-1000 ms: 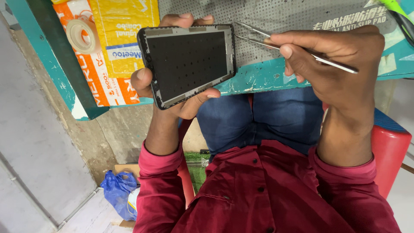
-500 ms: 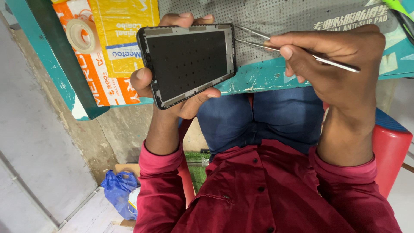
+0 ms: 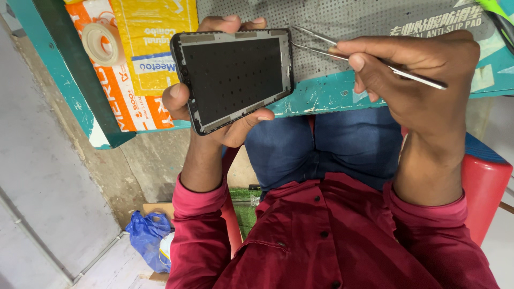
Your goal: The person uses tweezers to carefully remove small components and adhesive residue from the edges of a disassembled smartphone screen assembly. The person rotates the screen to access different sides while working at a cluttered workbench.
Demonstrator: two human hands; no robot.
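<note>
Left hand (image 3: 214, 115) cradles the phone (image 3: 234, 77) by its edges, just before the grey mat (image 3: 342, 21). Right hand (image 3: 412, 85) pinches steel tweezers (image 3: 364, 56), tips slightly apart, empty, beside the phone. Likely light, rigid, fragile; grip the frame.

Tweezers' (image 3: 342, 53) middle hidden in right hand (image 3: 417, 91); tape roll (image 3: 104, 43) edge-cropped.
</note>
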